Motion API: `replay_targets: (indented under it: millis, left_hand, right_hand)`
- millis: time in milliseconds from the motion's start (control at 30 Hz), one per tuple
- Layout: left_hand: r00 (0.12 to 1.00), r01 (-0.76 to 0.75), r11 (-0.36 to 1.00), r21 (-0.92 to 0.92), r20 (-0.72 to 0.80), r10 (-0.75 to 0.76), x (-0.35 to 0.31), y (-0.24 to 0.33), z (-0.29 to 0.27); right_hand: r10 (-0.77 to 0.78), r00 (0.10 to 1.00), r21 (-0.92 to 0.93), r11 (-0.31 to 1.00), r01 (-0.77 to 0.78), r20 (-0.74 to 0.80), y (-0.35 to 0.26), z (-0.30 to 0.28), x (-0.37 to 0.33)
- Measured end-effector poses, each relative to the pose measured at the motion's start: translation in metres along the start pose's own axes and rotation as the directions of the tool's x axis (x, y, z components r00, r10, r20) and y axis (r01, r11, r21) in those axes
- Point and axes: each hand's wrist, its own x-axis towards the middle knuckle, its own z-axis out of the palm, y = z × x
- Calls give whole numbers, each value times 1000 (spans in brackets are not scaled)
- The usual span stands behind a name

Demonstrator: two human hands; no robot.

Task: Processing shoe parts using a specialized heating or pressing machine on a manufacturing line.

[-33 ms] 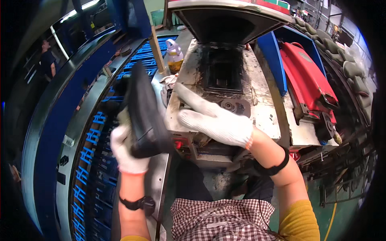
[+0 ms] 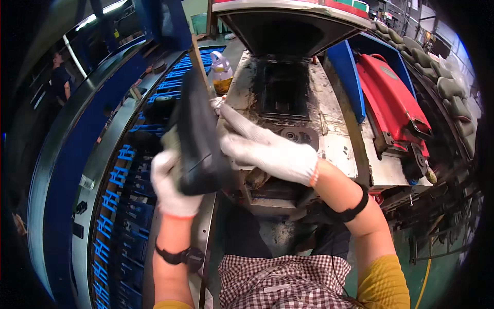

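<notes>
My left hand point(image 2: 172, 188), in a white knit glove, is wrapped round a black shoe point(image 2: 199, 136) that stands on end, slightly blurred by motion. A strip of something greenish point(image 2: 171, 141) shows between glove and shoe; I cannot make out whether it is a last inside it. My right hand point(image 2: 272, 150), gloved alike, stretches toward the shoe from the right with its fingers apart. Its lower fingertips are at the shoe's right side; whether they touch it I cannot tell.
Ahead stands a machine with a raised dark lid point(image 2: 288, 31) over a blackened recess point(image 2: 283, 90). A bottle of amber liquid point(image 2: 222, 72) is beside it. Blue racks point(image 2: 110, 198) run along the left. A red machine cover point(image 2: 391, 95) lies to the right; a person point(image 2: 60, 80) stands far left.
My left hand has carried the shoe a little to the right, closer to my right hand. My right hand has shifted slightly left.
</notes>
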Motion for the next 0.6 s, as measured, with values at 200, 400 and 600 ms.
replay_targets:
  millis: [200,400,600]
  left_hand:
    - [946,-322,619,716,229,228,93,-22,46]
    - [618,-749,75,658,654,437,122,-9,106]
    - [532,-668,-343,661,746,402,151,9,164]
  right_hand:
    - [46,931,452,882,132,-362,-7,-87,27]
    - [-251,687,-640,661,-393,-681,64,-194,107]
    - [-79,823,-804,284,-523,-563,61,-157,116]
